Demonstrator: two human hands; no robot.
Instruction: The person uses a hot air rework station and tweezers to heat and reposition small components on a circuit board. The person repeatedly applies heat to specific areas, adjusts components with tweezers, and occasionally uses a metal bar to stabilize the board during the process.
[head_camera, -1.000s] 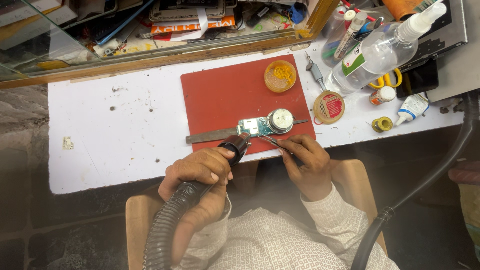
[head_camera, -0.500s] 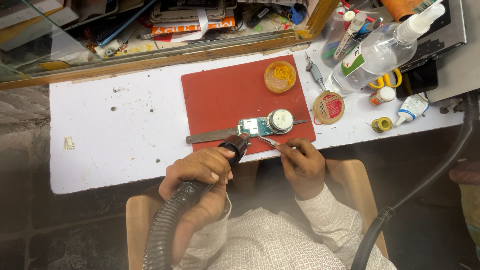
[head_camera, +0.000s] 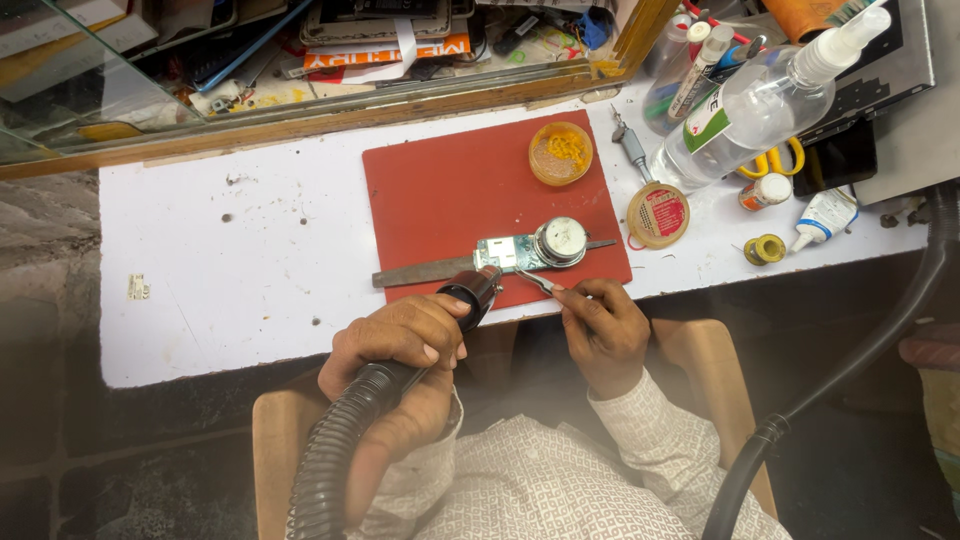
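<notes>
Red matting covers the middle of the white counter (head_camera: 250, 290), and on that red mat (head_camera: 450, 200) lies the small green circuit board (head_camera: 505, 252) with a round silvery part (head_camera: 561, 240) fixed at its right end, resting near the mat's front edge along a flat metal strip (head_camera: 420, 271). The left hand (head_camera: 400, 335) is wrapped tight around the black nozzle handle (head_camera: 472, 292) of a ribbed hose (head_camera: 335, 460), its tip aimed at the board's near edge and just short of it. The right hand (head_camera: 600, 325) has thumb and fingers pinched shut on slim tweezers (head_camera: 535, 282), whose points reach the board's lower edge; whether they actually touch it is too fine to tell. I judge the board to be light and stiff but fragile: thin, with small soldered parts that would not bear squeezing or prying, and light enough to skid on the mat under a push. The safest hold would be by its bare edges or by the sturdier round part, not across the face. Beyond the mat sit a shallow yellow dish (head_camera: 561, 152), a round tin with a red lid (head_camera: 658, 214), a clear spray bottle (head_camera: 750, 105), a small screwdriver (head_camera: 630, 145), a glue tube (head_camera: 822, 218) and a small roll of yellow tape (head_camera: 764, 248), all well apart from the hands.
</notes>
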